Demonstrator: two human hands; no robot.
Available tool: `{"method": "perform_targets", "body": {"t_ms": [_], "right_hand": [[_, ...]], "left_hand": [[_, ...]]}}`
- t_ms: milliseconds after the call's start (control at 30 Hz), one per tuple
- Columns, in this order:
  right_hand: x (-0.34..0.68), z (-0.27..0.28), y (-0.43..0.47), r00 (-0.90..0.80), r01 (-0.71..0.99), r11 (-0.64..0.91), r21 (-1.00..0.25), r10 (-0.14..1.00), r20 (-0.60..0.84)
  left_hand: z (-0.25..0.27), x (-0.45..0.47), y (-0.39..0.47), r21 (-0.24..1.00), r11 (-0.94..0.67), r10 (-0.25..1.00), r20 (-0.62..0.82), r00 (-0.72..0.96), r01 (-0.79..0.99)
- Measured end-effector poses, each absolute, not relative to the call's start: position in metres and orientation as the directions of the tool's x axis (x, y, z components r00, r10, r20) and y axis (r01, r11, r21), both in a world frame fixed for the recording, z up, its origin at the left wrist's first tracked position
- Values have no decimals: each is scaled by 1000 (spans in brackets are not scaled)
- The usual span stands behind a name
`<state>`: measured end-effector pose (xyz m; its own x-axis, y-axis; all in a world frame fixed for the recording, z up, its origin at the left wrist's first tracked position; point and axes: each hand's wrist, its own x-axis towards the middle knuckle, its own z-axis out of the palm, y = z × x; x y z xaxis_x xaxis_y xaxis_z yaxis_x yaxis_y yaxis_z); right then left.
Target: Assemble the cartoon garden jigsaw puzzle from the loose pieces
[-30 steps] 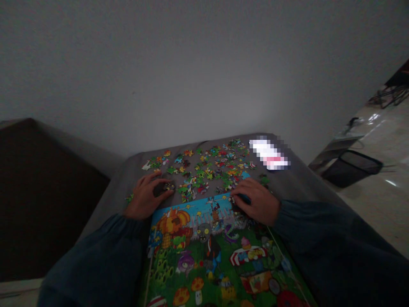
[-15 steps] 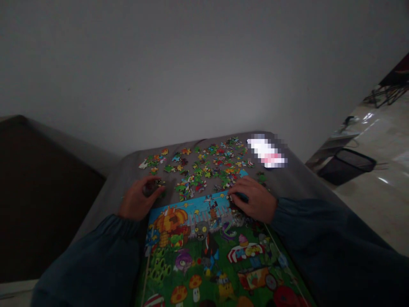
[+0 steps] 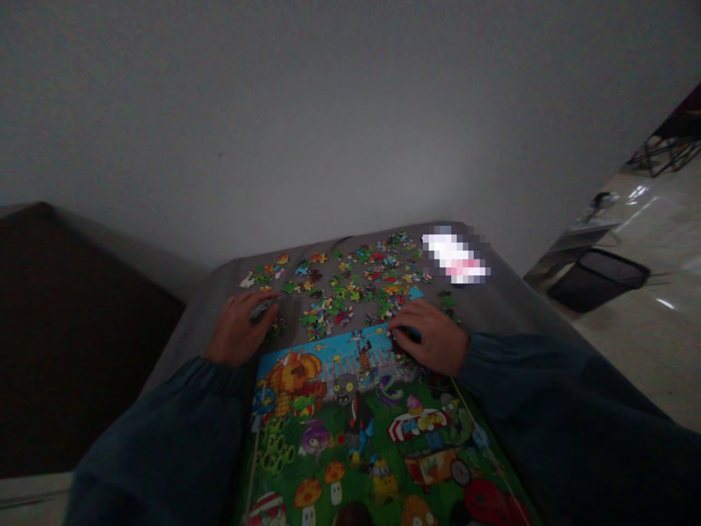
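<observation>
A colourful cartoon puzzle board (image 3: 328, 438) with a sky-blue top strip lies in front of me on a grey cloth-covered surface. My right hand (image 3: 430, 336) is over its upper right corner, thumb and index fingertips closed together at the top edge. Whatever they pinch is too small to make out. Left of the board's top corner, my left hand (image 3: 239, 327) hovers with thumb and index finger curved apart, nothing visible between them. A few dark green pieces (image 3: 275, 329) lie by its thumb. Beyond both hands, many loose puzzle pieces (image 3: 350, 288) are scattered.
A lit phone (image 3: 456, 256), its screen blurred out, lies at the far right of the grey surface (image 3: 186, 321). A pale wall (image 3: 328, 131) rises behind. On the left stands a dark brown panel (image 3: 71, 336). A dark mesh bin (image 3: 596, 281) is on the shiny floor at right.
My left hand has shifted slightly up and its fingers have moved a little, baring dark green pieces by the thumb. My right hand stays at the board's top edge, with barely any movement.
</observation>
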<state>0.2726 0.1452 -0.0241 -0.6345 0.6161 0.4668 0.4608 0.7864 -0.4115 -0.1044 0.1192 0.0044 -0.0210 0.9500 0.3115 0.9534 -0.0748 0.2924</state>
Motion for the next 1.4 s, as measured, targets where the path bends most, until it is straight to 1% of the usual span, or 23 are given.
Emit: {"method": "perform_targets", "body": {"t_ms": [67, 200, 267, 400, 533, 667, 800, 867, 967, 1133, 1200, 1267, 1400], "right_hand": [[272, -25, 146, -630, 462, 783, -417, 620, 468], [272, -27, 147, -623, 450, 787, -423, 616, 483], [272, -27, 147, -619, 443, 788, -428, 614, 490], [271, -25, 147, -609, 419, 796, -437, 604, 515], [269, -24, 146, -605, 403, 804, -438, 593, 532], [267, -24, 143, -601, 395, 810, -435, 585, 544], [266, -25, 141, -591, 374, 816, -441, 576, 565], [266, -25, 141, -586, 365, 815, -450, 577, 569], [266, -26, 141, -586, 352, 824, -445, 565, 582], [265, -26, 142, -592, 320, 845, -429, 532, 606], [264, -26, 142, -595, 309, 851, -425, 522, 612], [264, -26, 143, -600, 304, 854, -423, 517, 611], [264, -24, 142, -602, 300, 852, -429, 518, 608]], "left_hand": [[10, -103, 139, 245, -107, 951, 307, 27, 964], [11, -97, 180, 171, -168, 967, 218, 129, 971], [8, -94, 192, 151, -181, 971, 182, 152, 972], [15, -98, 198, 145, -211, 969, 159, 188, 967], [39, -100, 208, 183, -243, 957, 203, 206, 952], [46, -79, 233, 229, -202, 956, 257, 141, 952], [24, -51, 251, 284, -138, 980, 180, 89, 949], [16, -49, 256, 330, -104, 988, 142, 59, 938], [20, -67, 260, 425, -29, 991, 131, -30, 905], [52, -127, 258, 565, 103, 959, 163, -233, 819], [55, -143, 253, 600, 149, 951, 131, -281, 786], [50, -150, 250, 614, 198, 954, 57, -293, 764], [30, -150, 253, 582, 281, 955, -91, -282, 763]]}}
